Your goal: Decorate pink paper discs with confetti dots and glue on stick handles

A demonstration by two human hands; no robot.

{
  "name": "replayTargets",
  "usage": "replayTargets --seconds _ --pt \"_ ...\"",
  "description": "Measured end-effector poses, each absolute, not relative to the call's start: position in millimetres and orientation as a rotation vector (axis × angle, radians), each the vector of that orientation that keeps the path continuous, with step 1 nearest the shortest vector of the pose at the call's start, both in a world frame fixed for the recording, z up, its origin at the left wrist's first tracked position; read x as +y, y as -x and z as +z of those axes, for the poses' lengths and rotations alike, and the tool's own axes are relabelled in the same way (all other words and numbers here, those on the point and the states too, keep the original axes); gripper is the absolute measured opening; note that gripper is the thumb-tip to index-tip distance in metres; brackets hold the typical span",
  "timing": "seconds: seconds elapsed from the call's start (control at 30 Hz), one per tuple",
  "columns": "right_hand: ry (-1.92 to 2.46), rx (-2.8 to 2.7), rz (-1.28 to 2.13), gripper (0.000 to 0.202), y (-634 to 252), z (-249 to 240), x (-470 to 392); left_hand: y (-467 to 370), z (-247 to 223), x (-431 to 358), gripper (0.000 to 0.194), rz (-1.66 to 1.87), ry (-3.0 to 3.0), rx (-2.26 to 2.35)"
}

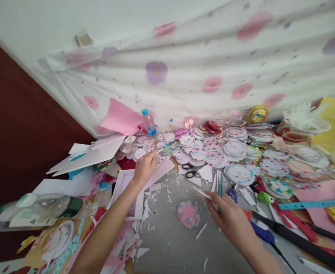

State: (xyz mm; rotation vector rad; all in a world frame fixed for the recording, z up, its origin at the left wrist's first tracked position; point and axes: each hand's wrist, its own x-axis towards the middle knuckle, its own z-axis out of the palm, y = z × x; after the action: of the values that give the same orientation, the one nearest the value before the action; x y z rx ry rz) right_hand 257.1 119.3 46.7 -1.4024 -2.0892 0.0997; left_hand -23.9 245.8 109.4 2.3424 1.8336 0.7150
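My left hand (145,166) reaches over the white tray's corner towards the heap of decorated discs. Its fingers are closed on a small white strip (160,151), whose tip sticks out. My right hand (227,214), lower and to the right, pinches a thin, pointed white strip (199,191); whether it is paper or a tool I cannot tell. Between the hands, on the grey mat (167,243), lies a pink disc (188,214) with a dotted rim. A loose white paper scrap (201,231) rests just beside it. Black-handled scissors (190,174) lie at the mat's far edge.
Stacks of dotted paper discs (240,174) line the back below a flowered plastic sheet (184,68). A white tray (139,205) and plastic bottles (61,205) are at the left. To the right are a blue-handled tool (261,232), black-handled tools and a bowl (301,131).
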Motion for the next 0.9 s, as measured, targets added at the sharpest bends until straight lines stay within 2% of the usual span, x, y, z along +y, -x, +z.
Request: replayTargets --seconds 0.13,0.3,0.47,0.6,0.73,0.9 --pt "1.306 -2.184 0.055 0.023 -254.1 39.0 129.0 13.0 94.3 252.2 0.027 0.704 -2.325 1.74" --pt "1.263 -2.252 0.226 0.048 -254.7 73.0 144.6 -6.1 78.1 262.4 0.017 0.646 -2.319 1.63" --pt "1.35 -2.4 0.206 0.031 -234.2 99.8 193.7 -17.9 72.2 267.7 0.013 0.662 -2.316 1.552" --pt "1.272 -2.537 0.14 0.033 -201.6 92.9 246.5 -15.6 75.9 268.2 0.017 0.749 -2.308 1.557" --pt "1.193 -2.67 0.069 0.021 -181.6 83.9 275.6 -3.6 82.1 258.6 0.019 0.79 -2.323 1.609" --pt "1.128 -2.769 0.011 0.018 -188.7 79.8 278.6 5.0 80.6 232.4 0.029 0.618 -2.376 1.719"
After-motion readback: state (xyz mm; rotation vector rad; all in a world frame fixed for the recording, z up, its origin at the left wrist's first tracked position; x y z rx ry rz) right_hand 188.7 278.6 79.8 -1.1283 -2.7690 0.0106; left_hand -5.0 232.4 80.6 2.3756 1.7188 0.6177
